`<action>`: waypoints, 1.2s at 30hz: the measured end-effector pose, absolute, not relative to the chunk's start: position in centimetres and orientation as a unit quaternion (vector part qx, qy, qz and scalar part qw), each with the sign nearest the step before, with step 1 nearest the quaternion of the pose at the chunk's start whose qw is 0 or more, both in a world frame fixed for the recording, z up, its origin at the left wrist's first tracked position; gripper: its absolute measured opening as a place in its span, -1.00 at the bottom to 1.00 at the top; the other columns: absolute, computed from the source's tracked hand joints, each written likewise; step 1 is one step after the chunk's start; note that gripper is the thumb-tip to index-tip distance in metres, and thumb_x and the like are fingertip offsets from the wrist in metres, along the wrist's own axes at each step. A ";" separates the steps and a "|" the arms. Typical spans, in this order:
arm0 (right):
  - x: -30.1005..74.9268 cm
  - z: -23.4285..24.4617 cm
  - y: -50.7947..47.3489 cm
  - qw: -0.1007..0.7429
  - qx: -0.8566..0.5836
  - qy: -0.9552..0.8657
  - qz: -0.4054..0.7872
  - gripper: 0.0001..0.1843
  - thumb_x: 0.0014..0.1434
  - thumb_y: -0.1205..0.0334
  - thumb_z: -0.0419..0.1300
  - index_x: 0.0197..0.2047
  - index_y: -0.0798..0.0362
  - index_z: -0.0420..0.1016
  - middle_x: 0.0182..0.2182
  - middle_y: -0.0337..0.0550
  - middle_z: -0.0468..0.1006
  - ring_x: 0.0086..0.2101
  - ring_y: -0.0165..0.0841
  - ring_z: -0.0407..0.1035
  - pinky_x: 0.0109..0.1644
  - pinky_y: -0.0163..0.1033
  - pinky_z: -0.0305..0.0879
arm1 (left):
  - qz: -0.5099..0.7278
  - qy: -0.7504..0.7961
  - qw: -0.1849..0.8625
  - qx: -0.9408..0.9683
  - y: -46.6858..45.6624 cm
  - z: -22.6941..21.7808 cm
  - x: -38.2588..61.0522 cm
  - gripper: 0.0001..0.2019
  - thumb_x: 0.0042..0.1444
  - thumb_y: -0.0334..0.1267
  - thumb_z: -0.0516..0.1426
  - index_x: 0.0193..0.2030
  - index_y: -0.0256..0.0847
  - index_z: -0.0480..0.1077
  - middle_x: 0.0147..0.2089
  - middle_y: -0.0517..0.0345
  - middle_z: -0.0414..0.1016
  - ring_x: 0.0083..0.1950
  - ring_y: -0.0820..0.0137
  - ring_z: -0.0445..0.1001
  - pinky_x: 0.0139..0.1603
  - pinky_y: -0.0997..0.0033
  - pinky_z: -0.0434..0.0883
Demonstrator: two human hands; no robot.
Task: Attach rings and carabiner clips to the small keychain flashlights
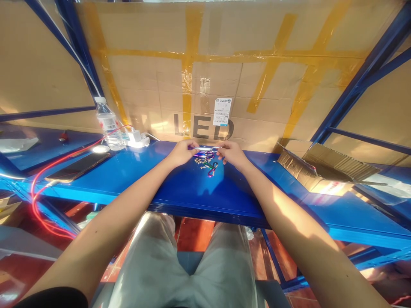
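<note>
Over the back part of the blue tabletop (199, 194), my left hand (184, 152) is closed on one end of a slim silvery rod (203, 149). My right hand (233, 154) pinches a small metal ring (214, 149) at the rod's other end. Whether ring and rod are joined is too small to tell. Just beneath both hands lies a little heap of shiny clips (210, 167) in purple, green and red, with small gold-coloured metal pieces (201, 161) beside them. My fingers partly hide both ends of what I hold.
A large taped cardboard sheet (154, 94) marked LED stands behind the table. On the left are a water bottle (111, 126), a white power strip (137, 139), a phone (78, 167) and a red cable (40, 175). An open cardboard box (308, 171) sits right, near blue frame posts (356, 87).
</note>
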State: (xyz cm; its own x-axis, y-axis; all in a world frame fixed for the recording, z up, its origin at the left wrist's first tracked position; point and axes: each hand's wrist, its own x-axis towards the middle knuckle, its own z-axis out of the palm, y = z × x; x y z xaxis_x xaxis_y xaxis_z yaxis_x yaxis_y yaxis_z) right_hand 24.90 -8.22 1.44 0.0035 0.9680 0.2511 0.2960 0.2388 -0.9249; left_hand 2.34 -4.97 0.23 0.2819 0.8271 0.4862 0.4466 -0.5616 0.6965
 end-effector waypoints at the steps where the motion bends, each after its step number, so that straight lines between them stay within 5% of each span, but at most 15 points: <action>1: 25.0 1.4 -8.2 0.490 -0.510 -0.617 0.346 -0.89 0.09 0.48 0.23 -0.36 0.08 0.46 -0.54 -0.19 0.50 -0.56 -0.41 0.35 -0.64 -0.33 0.25 | 0.434 0.415 0.219 0.769 -4.8 0.2 2.2 -0.85 0.09 -0.23 0.21 -0.25 -0.24 0.54 -0.33 0.12 0.53 -0.29 0.35 0.42 -0.15 0.29 0.37; 9: 25.0 0.2 -7.1 0.459 -0.531 -0.624 0.344 -0.88 0.05 0.48 0.24 -0.41 0.07 0.46 -0.53 -0.18 0.52 -0.54 -0.35 0.38 -0.59 -0.28 0.27 | 0.418 0.426 0.206 0.775 -3.9 -0.7 1.3 -0.85 0.08 -0.22 0.23 -0.25 -0.23 0.55 -0.30 0.11 0.54 -0.28 0.34 0.43 -0.17 0.29 0.35; 14: 25.0 0.0 -6.9 0.446 -0.523 -0.682 0.251 -0.98 0.03 0.37 0.29 -0.40 0.08 0.55 -0.42 -0.18 0.60 -0.36 -0.31 0.46 -0.23 -0.19 0.41 | 0.453 0.380 0.229 0.773 -4.3 -0.7 1.7 -0.79 0.03 -0.21 0.25 -0.20 -0.24 0.55 -0.31 0.13 0.50 -0.32 0.37 0.41 -0.22 0.32 0.35; 17: 24.6 0.7 -7.8 0.465 -0.478 -0.713 0.219 -0.84 0.04 0.26 0.34 -0.25 0.05 0.60 -0.21 -0.15 0.66 -0.20 -0.27 0.48 -0.06 -0.14 0.39 | 0.465 0.340 0.282 0.767 -5.0 -0.4 2.2 -0.77 0.00 -0.19 0.29 -0.21 -0.24 0.55 -0.28 0.11 0.54 -0.27 0.36 0.46 -0.18 0.30 0.40; 25: 23.8 1.5 -9.6 0.375 -0.407 -0.735 0.392 -0.78 0.13 0.26 0.21 -0.54 0.05 0.41 -0.58 -0.21 0.50 -0.52 -0.38 0.36 -0.41 -0.27 0.24 | 0.452 0.286 0.339 0.774 -6.5 0.2 3.7 -0.71 -0.04 -0.12 0.38 -0.22 -0.24 0.60 -0.17 0.00 0.64 -0.13 0.27 0.56 -0.05 0.23 0.48; 30: 23.7 1.4 -10.0 0.362 -0.397 -0.699 0.473 -0.78 0.11 0.21 0.30 -0.44 -0.01 0.31 -0.64 -0.30 0.40 -0.66 -0.42 0.24 -0.52 -0.26 0.15 | 0.479 0.255 0.451 0.709 -6.7 1.5 3.8 -0.45 0.29 0.21 0.08 0.08 -0.21 0.56 0.11 -0.14 0.61 0.16 0.12 0.55 0.05 0.12 0.51; 36: 22.8 1.9 -11.5 0.324 -0.369 -0.673 0.554 -0.89 0.07 0.27 0.29 -0.37 0.03 0.41 -0.70 -0.42 0.14 -0.67 -0.49 -0.01 -0.59 -0.29 0.02 | 0.459 0.245 0.568 0.638 -6.5 1.5 3.2 -0.21 0.27 0.37 -0.03 0.29 -0.28 0.45 0.15 -0.24 0.59 0.25 -0.02 0.50 0.07 -0.01 0.50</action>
State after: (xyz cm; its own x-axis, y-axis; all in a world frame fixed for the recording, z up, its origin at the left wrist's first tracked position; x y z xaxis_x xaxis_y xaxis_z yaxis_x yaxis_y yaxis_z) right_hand 22.78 -11.45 1.87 -0.5178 0.8550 0.0279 0.1371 0.1151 -0.9838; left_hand 3.24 -6.45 1.54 0.4587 0.8338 0.3073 -0.2081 -0.2354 0.9494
